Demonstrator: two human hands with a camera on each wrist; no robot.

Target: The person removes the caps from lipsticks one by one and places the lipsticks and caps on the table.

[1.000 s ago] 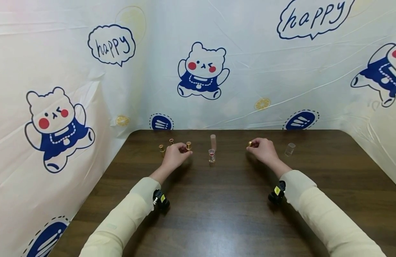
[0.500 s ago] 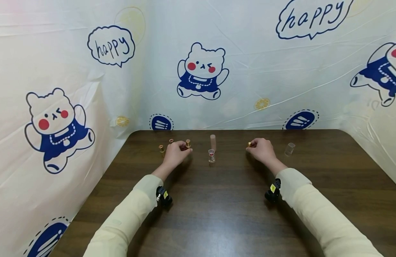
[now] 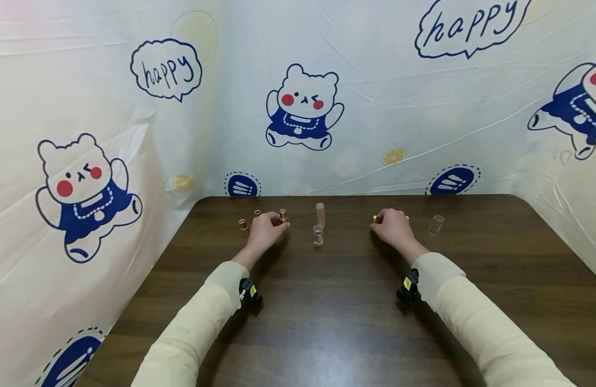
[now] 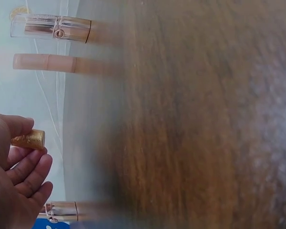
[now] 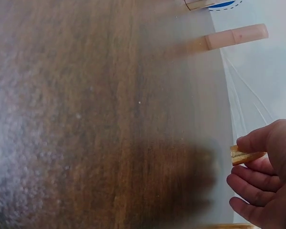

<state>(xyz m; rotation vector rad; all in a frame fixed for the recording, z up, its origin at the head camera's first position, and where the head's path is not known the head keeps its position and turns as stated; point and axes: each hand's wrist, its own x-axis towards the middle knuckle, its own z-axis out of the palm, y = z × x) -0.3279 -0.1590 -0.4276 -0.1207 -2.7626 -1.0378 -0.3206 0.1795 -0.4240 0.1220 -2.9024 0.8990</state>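
Observation:
My left hand (image 3: 266, 231) pinches a small gold lipstick tube (image 3: 282, 215) upright between thumb and fingertips. In the left wrist view this tube (image 4: 31, 139) has a textured gold surface, partly covered by the thumb. On the right, my right hand (image 3: 394, 226) pinches a short gold lipstick tube (image 5: 240, 155); most of it is hidden by the fingers, and I cannot tell whether it is a cap or a base. Between the hands stand a pink lipstick tube (image 3: 320, 214) and, nearer me, a lipstick with a clear top (image 3: 318, 235).
Two more gold lipsticks, one at the far left (image 3: 243, 223) and one behind the left hand (image 3: 257, 213), stand on the dark wooden table (image 3: 307, 301). A clear cap (image 3: 436, 224) is to the right of my right hand. A printed curtain (image 3: 356, 107) borders the table's back.
Both wrists and forearms have shifted slightly inward and forward, while the fingertips stay almost in place. A small light spot now shows behind the right hand. The standing lipsticks have not moved.

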